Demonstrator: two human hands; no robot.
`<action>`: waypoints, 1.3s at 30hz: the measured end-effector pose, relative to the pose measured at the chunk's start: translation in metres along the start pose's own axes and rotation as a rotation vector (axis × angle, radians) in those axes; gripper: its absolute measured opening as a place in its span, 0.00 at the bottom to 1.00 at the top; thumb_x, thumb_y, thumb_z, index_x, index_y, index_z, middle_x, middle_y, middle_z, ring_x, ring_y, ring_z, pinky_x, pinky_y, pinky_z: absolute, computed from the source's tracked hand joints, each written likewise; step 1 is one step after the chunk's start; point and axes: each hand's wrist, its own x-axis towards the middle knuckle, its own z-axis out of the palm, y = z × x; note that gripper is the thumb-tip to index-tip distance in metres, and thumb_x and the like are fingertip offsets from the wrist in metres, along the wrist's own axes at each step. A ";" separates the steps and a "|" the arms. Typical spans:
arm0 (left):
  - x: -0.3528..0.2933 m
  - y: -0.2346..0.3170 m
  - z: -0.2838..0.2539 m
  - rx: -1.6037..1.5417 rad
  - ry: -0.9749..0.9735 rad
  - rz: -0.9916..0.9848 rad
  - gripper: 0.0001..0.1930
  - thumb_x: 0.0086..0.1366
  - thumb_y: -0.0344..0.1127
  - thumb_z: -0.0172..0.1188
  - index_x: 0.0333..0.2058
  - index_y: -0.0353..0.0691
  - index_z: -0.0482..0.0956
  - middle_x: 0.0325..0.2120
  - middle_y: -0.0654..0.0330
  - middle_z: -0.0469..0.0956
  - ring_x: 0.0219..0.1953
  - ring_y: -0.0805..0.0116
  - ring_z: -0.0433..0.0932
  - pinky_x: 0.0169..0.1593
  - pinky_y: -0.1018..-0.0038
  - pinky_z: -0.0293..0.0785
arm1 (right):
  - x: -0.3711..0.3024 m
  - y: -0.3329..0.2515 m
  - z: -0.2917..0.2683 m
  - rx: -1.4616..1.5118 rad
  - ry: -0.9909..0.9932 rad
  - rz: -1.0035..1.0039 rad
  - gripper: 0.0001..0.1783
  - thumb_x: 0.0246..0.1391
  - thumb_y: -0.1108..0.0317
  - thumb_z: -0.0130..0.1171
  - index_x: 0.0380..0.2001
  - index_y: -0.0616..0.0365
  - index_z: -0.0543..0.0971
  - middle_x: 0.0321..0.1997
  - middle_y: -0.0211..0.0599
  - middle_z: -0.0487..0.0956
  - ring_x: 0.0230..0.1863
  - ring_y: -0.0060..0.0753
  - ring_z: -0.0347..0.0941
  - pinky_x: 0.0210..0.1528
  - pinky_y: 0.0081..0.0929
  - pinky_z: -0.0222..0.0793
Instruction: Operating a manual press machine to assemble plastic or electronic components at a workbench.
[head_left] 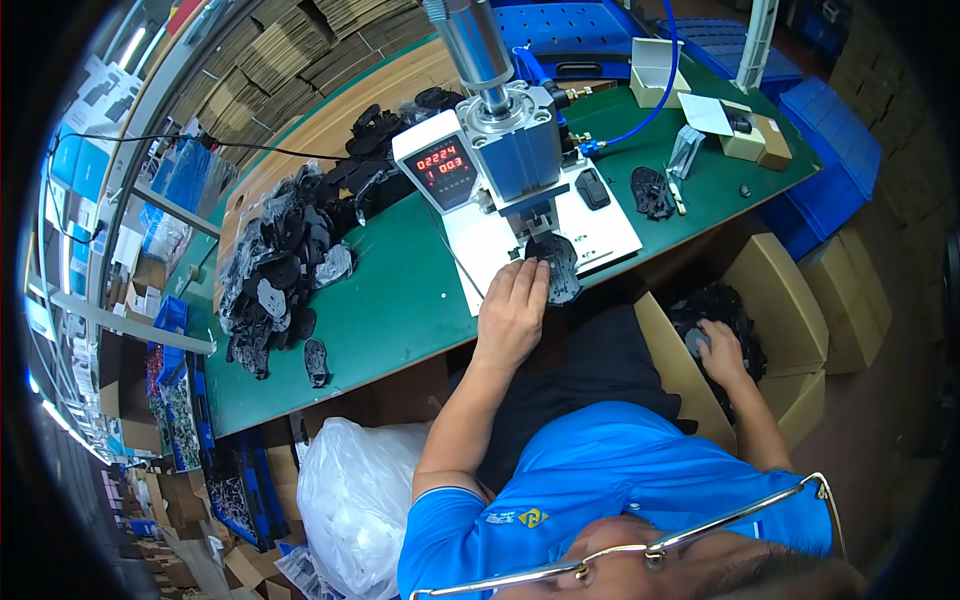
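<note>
Fingers (519, 285) of our left hand (511, 318) lie straight and close together along the left side of the black part (564, 268). We see their tips at its edge but not the thumb's grip, so we cannot determine whether they pinch the part or only steady it. Fingers of our right hand (722, 352) are loosely bent at a grey piece (697, 343); whether they grasp it is not clear.

From the left, we find a heap (285, 250) of dark parts on the bench (400, 300), with one loose part (316, 362) nearer us, its long axis running near to far. We judge that the heap sits left to stay within the left arm's reach.

Next is the press (515, 150), on a white plate (610, 228). The black part is at the plate's near side, its far end under the press head. Its long axis runs far to near, the near end angled slightly right and apparently overhanging the plate's edge. We take this placement to put the far end beneath the head, with the fingers beside rather than under it.

At right, below the bench edge, a carton (785, 295) contains dark pieces (728, 303). Its position beside us likely suits the right arm.
</note>
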 end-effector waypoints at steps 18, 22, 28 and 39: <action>0.003 0.009 0.004 -0.064 -0.002 -0.107 0.27 0.62 0.19 0.67 0.62 0.32 0.84 0.54 0.47 0.86 0.56 0.44 0.86 0.60 0.52 0.86 | 0.146 -0.248 -0.046 0.374 0.227 -0.933 0.29 0.53 0.75 0.76 0.60 0.57 0.86 0.59 0.49 0.84 0.60 0.56 0.82 0.65 0.50 0.78; -0.015 0.004 -0.003 -0.096 -0.092 -0.220 0.30 0.65 0.24 0.68 0.67 0.33 0.82 0.61 0.44 0.84 0.63 0.42 0.82 0.68 0.50 0.80 | 0.150 -0.258 -0.016 0.429 0.198 -0.889 0.31 0.49 0.77 0.72 0.59 0.55 0.87 0.60 0.51 0.83 0.62 0.60 0.80 0.66 0.51 0.77; -0.061 -0.029 -0.034 -0.052 0.101 -0.344 0.38 0.64 0.30 0.76 0.73 0.38 0.77 0.70 0.42 0.76 0.72 0.37 0.74 0.77 0.41 0.69 | 0.145 -0.252 -0.006 0.477 0.321 -0.798 0.30 0.45 0.80 0.68 0.56 0.55 0.88 0.59 0.51 0.82 0.60 0.62 0.79 0.65 0.52 0.76; -0.268 -0.196 -0.160 0.662 0.039 -1.111 0.41 0.64 0.41 0.74 0.75 0.37 0.73 0.71 0.38 0.76 0.73 0.34 0.73 0.76 0.43 0.68 | 0.143 -0.269 -0.002 0.530 0.372 -0.821 0.26 0.44 0.80 0.68 0.51 0.60 0.88 0.54 0.48 0.83 0.54 0.58 0.79 0.60 0.49 0.75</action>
